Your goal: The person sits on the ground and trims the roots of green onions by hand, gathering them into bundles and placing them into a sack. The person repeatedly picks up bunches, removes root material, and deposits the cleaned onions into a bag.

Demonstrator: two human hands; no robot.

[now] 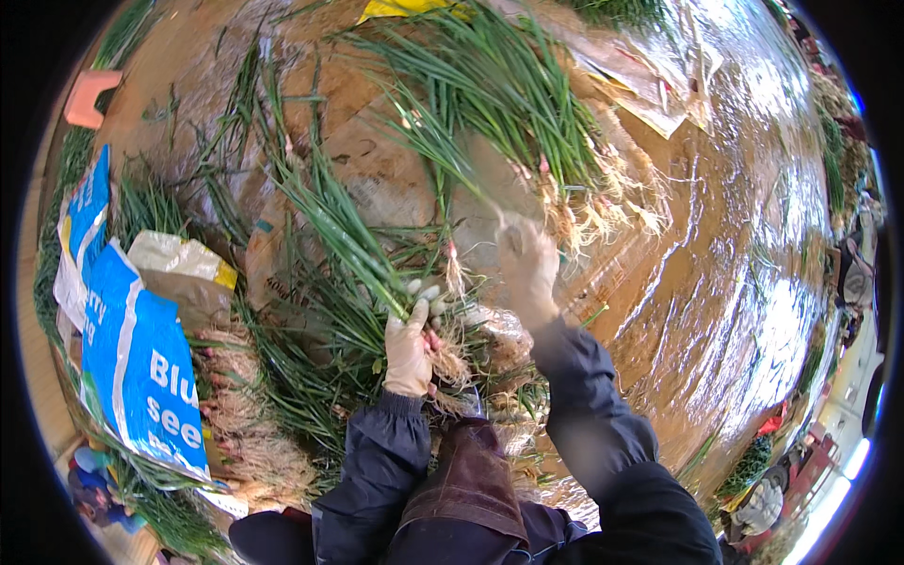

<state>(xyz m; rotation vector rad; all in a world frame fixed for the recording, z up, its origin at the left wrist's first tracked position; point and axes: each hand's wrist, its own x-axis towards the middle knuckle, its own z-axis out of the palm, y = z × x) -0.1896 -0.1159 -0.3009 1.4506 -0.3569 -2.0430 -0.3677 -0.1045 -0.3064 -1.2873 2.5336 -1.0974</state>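
My left hand (408, 357), in a pale glove, grips a bunch of green onions (353, 244). Their leaves point up and left, and their roots (452, 364) hang out at the right of the fist. My right hand (528, 265), also gloved and blurred by motion, is raised to the right of it. The pale lower end of a few thin green onion leaves (452, 166) meets its fingertips. A loose green onion with a pink bulb (453, 258) lies between the hands. Beyond my right hand spreads a large pile of green onions (494, 85), roots towards the right.
Wet brown floor (706, 282) stretches to the right. Blue printed bags (138, 346) stand at the left beside a row of rooted onions (247, 417). Cut leaves (304, 339) litter the ground before me. An orange plastic piece (92, 97) lies far left.
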